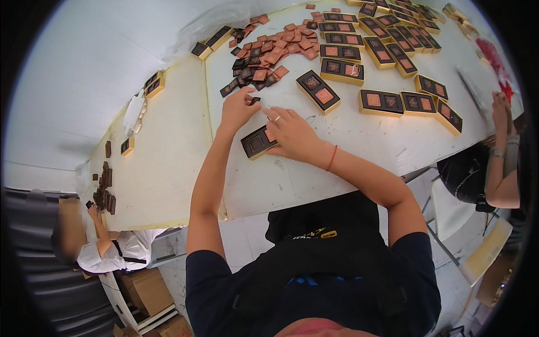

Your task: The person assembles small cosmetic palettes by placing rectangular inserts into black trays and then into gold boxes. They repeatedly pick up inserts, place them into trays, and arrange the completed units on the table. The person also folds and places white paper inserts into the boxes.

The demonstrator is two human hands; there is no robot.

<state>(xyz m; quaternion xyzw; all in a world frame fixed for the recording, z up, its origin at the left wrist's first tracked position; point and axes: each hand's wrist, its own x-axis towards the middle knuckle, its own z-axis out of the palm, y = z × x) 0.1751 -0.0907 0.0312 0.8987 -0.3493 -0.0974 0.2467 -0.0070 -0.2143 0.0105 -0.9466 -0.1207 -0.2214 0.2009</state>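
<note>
My left hand (238, 111) pinches a small dark square tile (255, 101) between thumb and fingertips, just beyond a shallow gold-sided box (257, 144). The box lies at a slant on the table, its dark tray showing a bare square compartment at the left. Over its right end lies my right hand (295, 133), gripping it with the thumb at the near side and the fingers across the far side. Part of an orange-pink tile (270, 136) shows in the box beside that hand; the rest is covered. Past my left hand spreads a pile of orange-pink and black tiles (275, 53).
A filled two-tile box (318, 91) lies right of the pile. Rows of similar boxes (342, 53) fill the far right of the white table (348, 151). Dark blocks (105, 188) lie at the left, near a seated person (120, 250). Another person's hands (499, 109) are at the right edge.
</note>
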